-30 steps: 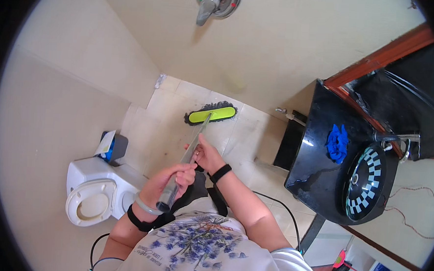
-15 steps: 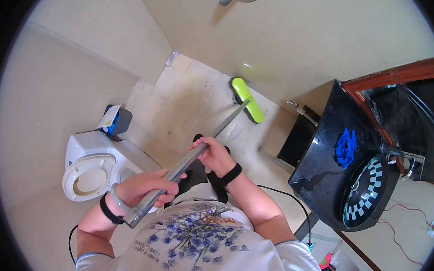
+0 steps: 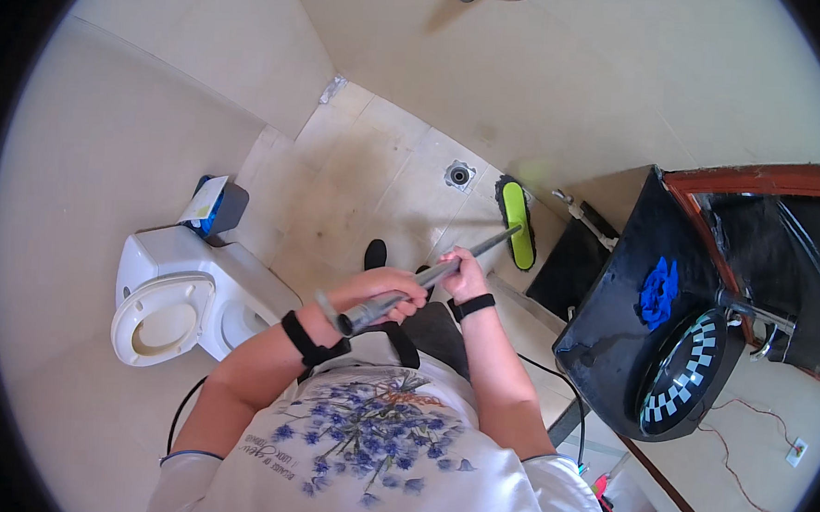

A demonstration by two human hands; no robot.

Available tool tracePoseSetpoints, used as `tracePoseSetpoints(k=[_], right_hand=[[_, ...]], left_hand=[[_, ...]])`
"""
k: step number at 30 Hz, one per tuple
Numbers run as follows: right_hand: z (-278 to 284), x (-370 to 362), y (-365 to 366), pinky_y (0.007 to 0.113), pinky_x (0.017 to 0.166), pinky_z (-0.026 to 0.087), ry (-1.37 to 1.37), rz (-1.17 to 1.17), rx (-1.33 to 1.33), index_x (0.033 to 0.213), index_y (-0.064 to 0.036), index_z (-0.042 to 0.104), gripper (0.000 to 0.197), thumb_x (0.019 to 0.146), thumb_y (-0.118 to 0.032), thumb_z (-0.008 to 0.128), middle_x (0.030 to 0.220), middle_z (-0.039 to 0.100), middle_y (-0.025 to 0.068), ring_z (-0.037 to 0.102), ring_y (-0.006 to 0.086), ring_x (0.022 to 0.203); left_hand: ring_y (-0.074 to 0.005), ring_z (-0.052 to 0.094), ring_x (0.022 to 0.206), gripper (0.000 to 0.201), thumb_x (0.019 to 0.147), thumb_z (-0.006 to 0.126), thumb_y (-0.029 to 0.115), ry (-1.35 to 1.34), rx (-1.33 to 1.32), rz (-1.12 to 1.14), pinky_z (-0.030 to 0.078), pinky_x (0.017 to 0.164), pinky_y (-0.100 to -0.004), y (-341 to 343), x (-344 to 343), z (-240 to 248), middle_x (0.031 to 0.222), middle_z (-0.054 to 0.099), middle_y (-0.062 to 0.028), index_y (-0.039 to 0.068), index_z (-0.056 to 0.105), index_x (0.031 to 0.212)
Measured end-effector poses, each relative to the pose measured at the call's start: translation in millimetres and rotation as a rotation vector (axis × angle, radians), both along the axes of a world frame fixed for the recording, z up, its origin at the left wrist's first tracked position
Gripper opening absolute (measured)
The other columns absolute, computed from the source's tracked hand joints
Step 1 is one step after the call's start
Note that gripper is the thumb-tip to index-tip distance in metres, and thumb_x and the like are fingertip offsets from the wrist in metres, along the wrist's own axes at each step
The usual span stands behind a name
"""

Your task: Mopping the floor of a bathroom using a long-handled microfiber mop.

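Note:
A long-handled floor brush with a lime-green head (image 3: 516, 215) and dark bristles rests on the tiled floor, close to the far wall and the black panel under the counter. Its grey metal handle (image 3: 485, 249) slants up toward my body. My left hand (image 3: 391, 292) is wrapped round the handle near its open upper end. Farther down the shaft, my right hand (image 3: 465, 276) also grips it with closed fingers. To the left of the brush head a square metal floor drain (image 3: 460, 174) is set into the tiles.
At left stands a white toilet (image 3: 249, 320) with a small grey bin (image 3: 231, 211) beside it. A black counter (image 3: 601, 336) on the right carries a checkered basin (image 3: 686, 382) and a crumpled blue cloth (image 3: 657, 292). A dark hose (image 3: 577, 395) runs behind my right arm.
The brush head has moved right along the wall toward the counter, uncovering the floor drain. Both hands have shifted right with the handle, still gripping it.

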State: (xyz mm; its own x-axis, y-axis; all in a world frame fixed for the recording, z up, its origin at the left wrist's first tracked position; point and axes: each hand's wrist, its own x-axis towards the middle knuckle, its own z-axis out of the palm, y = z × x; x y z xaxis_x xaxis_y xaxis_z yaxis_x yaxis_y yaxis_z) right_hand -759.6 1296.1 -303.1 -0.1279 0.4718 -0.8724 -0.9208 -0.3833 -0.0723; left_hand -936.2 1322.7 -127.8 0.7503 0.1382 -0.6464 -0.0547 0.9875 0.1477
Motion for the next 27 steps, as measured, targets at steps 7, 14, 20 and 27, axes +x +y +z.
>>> tracePoseSetpoints(k=[7, 14, 20, 27], right_hand=[[18.0, -63.2, 35.1, 0.032, 0.063, 0.041, 0.061, 0.132, -0.005, 0.064, -0.0048, 0.042, 0.012, 0.075, -0.009, 0.046, 0.055, 0.044, 0.0074, 0.044, 0.0210, 0.057], [30.8, -82.9, 47.7, 0.034, 0.063, 0.041, 0.129, 0.169, -0.009, 0.064, -0.0039, 0.042, 0.013, 0.075, -0.009, 0.046, 0.056, 0.044, 0.0077, 0.044, 0.0216, 0.057], [62.9, -81.5, 28.8, 0.036, 0.066, 0.042, 0.194, 0.204, 0.067, 0.066, -0.0038, 0.043, 0.011, 0.076, -0.008, 0.046, 0.058, 0.045, 0.0080, 0.046, 0.0223, 0.058], [61.3, -37.0, -3.8, 0.037, 0.071, 0.043, 0.173, 0.138, 0.045, 0.065, -0.0034, 0.043, 0.012, 0.075, -0.006, 0.047, 0.059, 0.045, 0.0072, 0.046, 0.0204, 0.058]], left_hand=[[-0.0051, 0.041, 0.048, 0.010, 0.077, 0.048, 0.005, 0.100, -0.050, 0.222, 0.032, 0.035, -0.0152, 5.4, -45.0, 26.5, 0.064, 0.043, -0.0038, -0.002, 0.043, 0.083], [-0.0043, 0.041, 0.047, 0.014, 0.077, 0.049, 0.012, 0.236, 0.085, 0.097, 0.032, 0.036, -0.0156, 10.7, -50.6, 52.0, 0.060, 0.043, -0.0007, 0.001, 0.043, 0.084], [-0.0035, 0.041, 0.047, 0.014, 0.078, 0.048, 0.011, 0.209, 0.149, -0.036, 0.033, 0.037, -0.0159, -3.1, -64.2, 70.2, 0.059, 0.042, 0.0007, 0.003, 0.042, 0.087], [-0.0030, 0.042, 0.046, 0.018, 0.077, 0.048, 0.012, 0.132, 0.130, -0.125, 0.033, 0.037, -0.0154, -9.3, -41.4, 67.8, 0.061, 0.044, 0.0010, 0.004, 0.042, 0.093]])
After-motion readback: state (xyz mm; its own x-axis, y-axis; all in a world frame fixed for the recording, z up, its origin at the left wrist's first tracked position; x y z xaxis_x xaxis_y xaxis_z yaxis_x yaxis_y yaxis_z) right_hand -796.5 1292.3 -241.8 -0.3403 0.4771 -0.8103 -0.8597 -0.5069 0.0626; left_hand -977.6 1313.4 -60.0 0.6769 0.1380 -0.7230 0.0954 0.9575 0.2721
